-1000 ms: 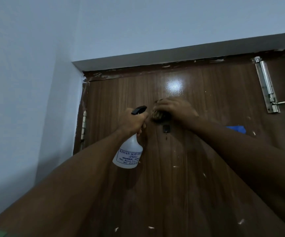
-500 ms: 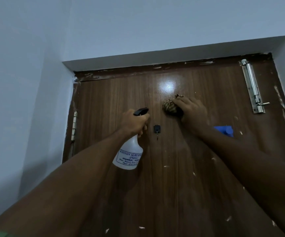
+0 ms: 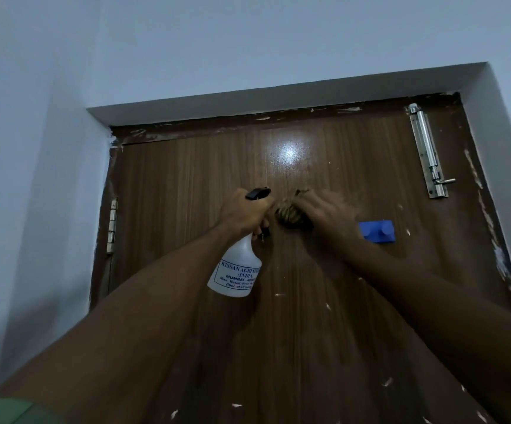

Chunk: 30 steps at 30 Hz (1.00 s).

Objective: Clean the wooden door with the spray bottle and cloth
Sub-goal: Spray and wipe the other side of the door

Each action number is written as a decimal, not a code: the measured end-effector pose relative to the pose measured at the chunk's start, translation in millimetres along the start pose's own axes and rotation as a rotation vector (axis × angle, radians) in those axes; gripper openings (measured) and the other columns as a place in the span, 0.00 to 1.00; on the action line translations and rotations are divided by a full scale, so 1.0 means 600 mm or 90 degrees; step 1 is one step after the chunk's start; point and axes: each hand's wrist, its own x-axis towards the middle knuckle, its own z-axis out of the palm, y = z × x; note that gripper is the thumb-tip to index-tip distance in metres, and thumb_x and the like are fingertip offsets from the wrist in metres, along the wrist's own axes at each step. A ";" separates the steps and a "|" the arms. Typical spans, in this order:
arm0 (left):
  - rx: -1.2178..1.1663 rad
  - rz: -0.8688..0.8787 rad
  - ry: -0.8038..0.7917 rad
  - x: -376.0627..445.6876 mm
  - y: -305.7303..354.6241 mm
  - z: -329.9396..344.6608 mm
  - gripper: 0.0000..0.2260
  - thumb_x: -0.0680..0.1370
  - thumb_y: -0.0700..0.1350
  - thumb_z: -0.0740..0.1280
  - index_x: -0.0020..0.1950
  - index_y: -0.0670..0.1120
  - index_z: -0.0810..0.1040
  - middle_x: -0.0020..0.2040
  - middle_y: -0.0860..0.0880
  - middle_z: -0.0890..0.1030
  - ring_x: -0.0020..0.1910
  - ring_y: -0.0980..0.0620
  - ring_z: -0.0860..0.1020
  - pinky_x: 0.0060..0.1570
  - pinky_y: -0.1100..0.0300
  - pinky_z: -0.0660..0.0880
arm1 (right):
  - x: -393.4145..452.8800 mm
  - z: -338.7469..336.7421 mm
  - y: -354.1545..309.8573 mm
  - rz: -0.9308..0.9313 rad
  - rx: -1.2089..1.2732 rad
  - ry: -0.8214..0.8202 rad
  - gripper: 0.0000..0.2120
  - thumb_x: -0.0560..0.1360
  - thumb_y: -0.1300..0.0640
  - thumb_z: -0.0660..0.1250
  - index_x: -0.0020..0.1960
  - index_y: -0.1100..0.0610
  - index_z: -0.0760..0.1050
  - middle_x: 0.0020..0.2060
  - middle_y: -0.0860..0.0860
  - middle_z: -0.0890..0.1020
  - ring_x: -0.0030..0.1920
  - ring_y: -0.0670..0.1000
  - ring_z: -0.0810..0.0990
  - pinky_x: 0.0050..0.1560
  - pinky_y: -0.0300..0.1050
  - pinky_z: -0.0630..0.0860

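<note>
The person is standing close to the door (image 3: 324, 301) with both arms raised. The left hand (image 3: 243, 214) is gripping the neck of the bottle (image 3: 237, 272), fingers curled around it under the black trigger head; the white body is hanging down in front of the wood. The right hand (image 3: 324, 209) is pressing the bunched cloth (image 3: 289, 216) on the door, just right of the bottle; this hand is blurred, but the fingers are seeming to close on the cloth. A blue hook (image 3: 376, 231) is sitting on the door near the right wrist, a bolt (image 3: 428, 151) is standing at the upper right, and a hinge (image 3: 112, 224) at the left edge
</note>
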 end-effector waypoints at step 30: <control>0.059 0.005 -0.068 -0.013 0.097 0.175 0.15 0.83 0.49 0.69 0.42 0.39 0.82 0.32 0.45 0.83 0.23 0.53 0.76 0.25 0.61 0.72 | -0.051 -0.133 0.163 0.159 0.091 -0.145 0.25 0.73 0.67 0.72 0.67 0.50 0.80 0.65 0.51 0.81 0.65 0.56 0.78 0.60 0.53 0.76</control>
